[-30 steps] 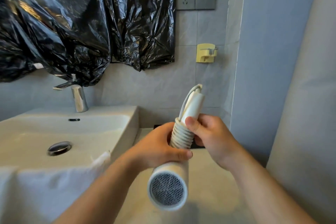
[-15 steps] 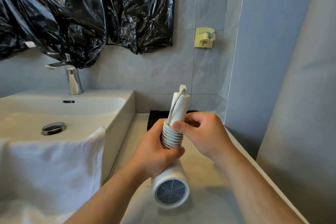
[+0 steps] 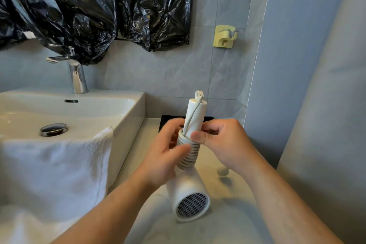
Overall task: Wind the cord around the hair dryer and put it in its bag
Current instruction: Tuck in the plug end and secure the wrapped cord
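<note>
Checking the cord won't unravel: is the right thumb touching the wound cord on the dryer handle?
Touching. The head view shows the right hand with its thumb tip pressed onto the top turns of the cord coiled around the hair dryer handle.

Both hands, left hand (image 3: pixel 164 156) and right hand (image 3: pixel 223 144), grip the cord-wrapped hair dryer (image 3: pixel 188 184); left looks blurred.

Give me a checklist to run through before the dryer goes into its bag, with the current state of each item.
1. Cord coiled around the handle: ok.
2. Cord end secured: cannot tell; a white plug-like piece shows below the right hand.
3. Hair dryer held firmly: ok for the right hand; left hand is blurred.
4. Bag open and in reach: cannot tell; only a black item behind the hands.
5. Countertop free for setting down: ok.
</note>
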A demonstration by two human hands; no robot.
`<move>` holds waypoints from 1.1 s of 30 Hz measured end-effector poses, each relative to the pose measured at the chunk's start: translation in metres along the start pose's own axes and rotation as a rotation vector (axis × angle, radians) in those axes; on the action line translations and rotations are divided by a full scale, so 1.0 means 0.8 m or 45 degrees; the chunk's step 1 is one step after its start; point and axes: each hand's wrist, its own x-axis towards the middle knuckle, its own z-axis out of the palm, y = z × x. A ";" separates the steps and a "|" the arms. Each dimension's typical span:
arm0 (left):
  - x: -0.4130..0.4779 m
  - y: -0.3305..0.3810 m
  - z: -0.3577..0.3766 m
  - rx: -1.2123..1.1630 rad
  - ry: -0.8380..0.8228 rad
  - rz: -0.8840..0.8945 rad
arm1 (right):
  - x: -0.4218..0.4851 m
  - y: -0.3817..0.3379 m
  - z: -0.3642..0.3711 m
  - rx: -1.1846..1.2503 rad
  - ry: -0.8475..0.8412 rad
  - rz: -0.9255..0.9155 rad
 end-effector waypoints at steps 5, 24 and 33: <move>0.007 0.010 -0.003 -0.092 0.058 0.040 | -0.002 0.000 -0.004 -0.003 -0.102 -0.075; 0.005 0.010 0.003 0.039 0.049 0.055 | 0.000 0.007 -0.030 -0.443 0.010 0.194; 0.012 0.001 -0.007 0.108 0.272 -0.001 | -0.005 0.012 -0.058 -0.323 -0.305 0.324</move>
